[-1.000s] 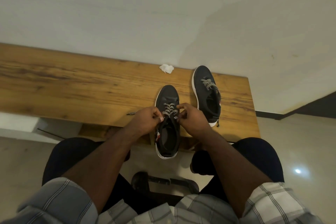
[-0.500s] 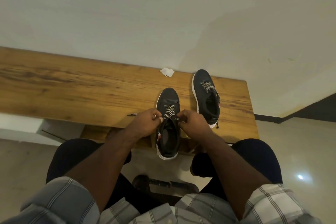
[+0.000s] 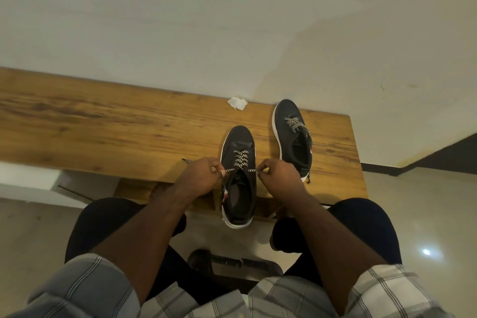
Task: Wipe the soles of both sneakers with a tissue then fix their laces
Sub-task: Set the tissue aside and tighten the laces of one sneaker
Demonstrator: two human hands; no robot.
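Laces (image 3: 239,160) of the near sneaker (image 3: 238,175) are pinched taut by left hand (image 3: 200,178) and right hand (image 3: 280,177); uneven pulling could drag the overhanging heel off the bench (image 3: 103,131)

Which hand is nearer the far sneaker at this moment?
Right. The right hand sits just beside the far sneaker, at its heel end; the left hand is across the near sneaker from it.

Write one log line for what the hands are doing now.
step: lacing | left hand: pinching lace end | right hand: pinching other end | near sneaker: on bench edge | tissue: set aside
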